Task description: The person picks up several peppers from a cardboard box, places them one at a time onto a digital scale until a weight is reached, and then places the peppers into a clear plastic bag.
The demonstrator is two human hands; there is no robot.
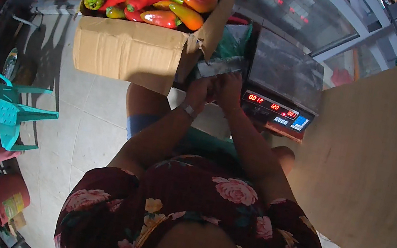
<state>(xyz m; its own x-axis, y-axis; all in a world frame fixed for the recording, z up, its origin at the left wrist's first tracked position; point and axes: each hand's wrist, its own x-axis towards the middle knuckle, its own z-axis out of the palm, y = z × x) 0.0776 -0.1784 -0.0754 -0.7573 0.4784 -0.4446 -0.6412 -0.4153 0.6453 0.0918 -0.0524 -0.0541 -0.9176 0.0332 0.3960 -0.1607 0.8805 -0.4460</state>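
Observation:
Close together in front of me, my left hand [201,92] and my right hand [228,89] have their fingers bent inward at the near end of some clear plastic bags [222,66]. Both look closed on the plastic, though my fingertips are partly hidden. Behind the clear plastic lies green plastic [233,41]. To the left stands a cardboard box [126,50] heaped with red, orange and green peppers [161,3]. Just right of my right hand is a digital scale [287,70] with a dark flat platform and lit red digits; nothing lies on the platform.
A large brown board [372,160] takes up the right side. At the left, a teal plastic chair [9,109] stands on the tiled floor [94,143], above a red bucket [5,196]. Glass panels in pale frames [342,16] rise beyond the scale.

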